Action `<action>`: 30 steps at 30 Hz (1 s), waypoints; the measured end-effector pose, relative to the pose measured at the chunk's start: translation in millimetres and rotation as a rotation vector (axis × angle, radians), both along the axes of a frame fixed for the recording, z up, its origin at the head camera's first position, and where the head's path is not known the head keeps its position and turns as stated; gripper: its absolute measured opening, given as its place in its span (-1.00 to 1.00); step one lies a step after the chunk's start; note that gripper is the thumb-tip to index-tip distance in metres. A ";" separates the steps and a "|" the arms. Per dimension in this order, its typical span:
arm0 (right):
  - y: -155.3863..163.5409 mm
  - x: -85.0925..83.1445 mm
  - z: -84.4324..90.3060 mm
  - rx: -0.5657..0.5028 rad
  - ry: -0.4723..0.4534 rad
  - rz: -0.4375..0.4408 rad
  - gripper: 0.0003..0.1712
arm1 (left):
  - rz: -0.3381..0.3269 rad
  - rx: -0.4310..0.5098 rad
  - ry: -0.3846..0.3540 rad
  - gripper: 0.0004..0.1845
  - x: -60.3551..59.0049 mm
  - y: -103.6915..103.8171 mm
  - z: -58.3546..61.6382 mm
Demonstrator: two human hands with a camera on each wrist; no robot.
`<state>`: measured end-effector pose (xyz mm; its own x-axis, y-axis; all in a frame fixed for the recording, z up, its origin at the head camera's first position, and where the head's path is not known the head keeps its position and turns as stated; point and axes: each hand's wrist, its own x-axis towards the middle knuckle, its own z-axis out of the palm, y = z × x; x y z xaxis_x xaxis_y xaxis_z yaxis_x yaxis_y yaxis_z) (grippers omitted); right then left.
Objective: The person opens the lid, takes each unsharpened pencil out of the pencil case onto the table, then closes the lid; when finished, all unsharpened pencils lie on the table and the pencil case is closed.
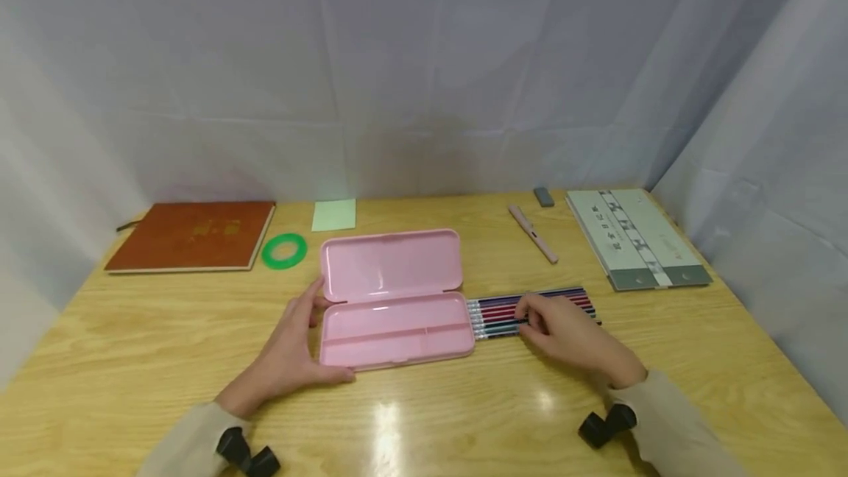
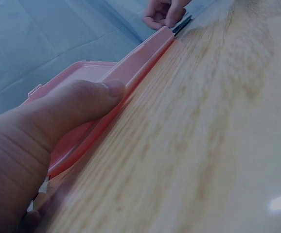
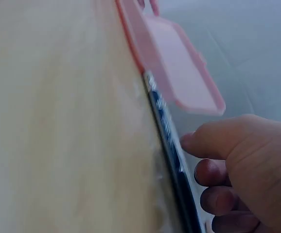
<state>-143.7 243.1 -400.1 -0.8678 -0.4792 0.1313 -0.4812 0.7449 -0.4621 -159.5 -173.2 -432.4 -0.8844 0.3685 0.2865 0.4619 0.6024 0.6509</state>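
**A:** What does each grip show?

**B:** The right hand [image 1: 568, 331] rests curled over a row of pencils [image 1: 503, 313], fingertips [image 3: 207, 171] pressing onto the barrels; whether one is already pinched free cannot be told. The left hand [image 1: 291, 348] clasps the left end of the open pink pencil case [image 1: 396, 330], thumb [image 2: 89, 97] along its near rim.

**A:** And where do the pencils lie?

**B:** Flat on the wooden surface [image 1: 424, 411], side by side, their ends just beside the case's right edge.

**A:** How is this step best done?

**B:** Probably by rolling one pencil clear of its neighbours before lifting, while the left hand holds the tray steady. A pink pen [image 1: 533, 233] lies farther back.
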 end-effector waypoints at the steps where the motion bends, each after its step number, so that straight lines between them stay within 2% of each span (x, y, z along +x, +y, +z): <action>1: -4.7 -3.7 1.0 -0.001 0.011 0.008 -0.90 | 0.001 -0.001 -0.001 0.51 0.6 -0.2 0.2; 11: -42.6 -45.6 5.5 -0.098 0.074 0.071 -0.86 | -0.007 0.002 0.015 0.49 -0.3 0.5 -0.7; 14: -56.1 -52.7 8.9 -0.123 0.095 0.064 -0.74 | 0.000 0.004 0.014 0.50 0.4 -0.1 -1.0; 17: -66.0 -57.7 9.9 -0.182 0.084 0.034 -0.52 | -0.008 0.014 0.007 0.54 -1.2 2.1 -0.6; 20: -71.4 -61.6 7.4 -0.274 0.022 -0.014 -0.36 | -0.017 0.030 -0.010 0.58 -2.8 5.2 0.8; 23: -75.6 -62.5 5.1 -0.365 -0.054 -0.052 -0.30 | -0.015 0.026 -0.017 0.59 -3.2 5.7 1.6; 26: -77.9 -61.8 4.1 -0.454 -0.135 -0.055 -0.31 | -0.005 0.020 -0.012 0.60 -2.2 4.0 1.9; 30: -78.5 -62.6 3.6 -0.572 -0.223 -0.018 -0.44 | 0.014 0.018 -0.010 0.61 1.7 0.1 2.1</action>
